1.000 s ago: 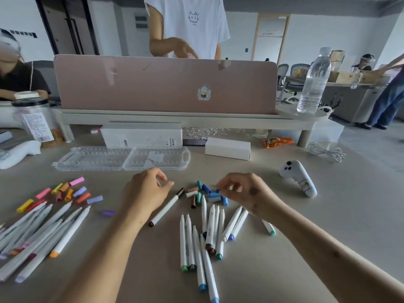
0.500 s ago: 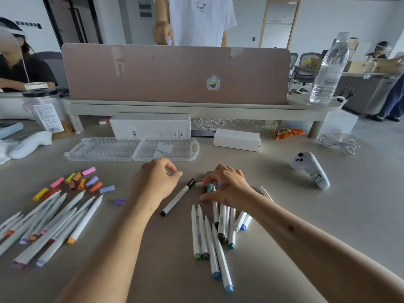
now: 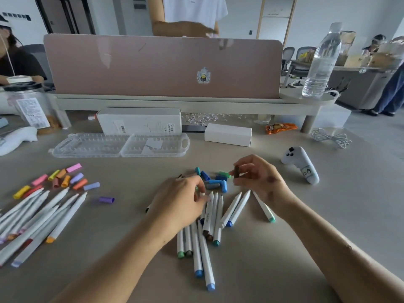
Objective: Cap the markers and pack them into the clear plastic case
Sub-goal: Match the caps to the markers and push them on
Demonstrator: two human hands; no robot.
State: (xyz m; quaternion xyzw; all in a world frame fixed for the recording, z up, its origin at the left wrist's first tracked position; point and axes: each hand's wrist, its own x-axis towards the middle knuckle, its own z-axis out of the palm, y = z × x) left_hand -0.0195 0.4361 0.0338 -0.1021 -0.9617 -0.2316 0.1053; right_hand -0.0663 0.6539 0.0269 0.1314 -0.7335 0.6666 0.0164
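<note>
Grey tabletop carries every item noted. At far left, pink, yellow and orange caps lie loose just beyond a fan of uncapped white markers. One purple cap sits apart to their right. Behind these, the clear plastic case lies opened flat with its ribbed slots showing, just in front of a white carton. At centre, the left hand sits over a second heap of markers, its fingers curled round a black marker of which only the ends show. Blue and green caps are clustered on the table between the two hands. The right hand pinches a dark brown cap upright between thumb and fingertips. Further right, a white controller lies well apart from the markers. A coiled cable lies behind it, and a water bottle stands on the raised shelf.
</note>
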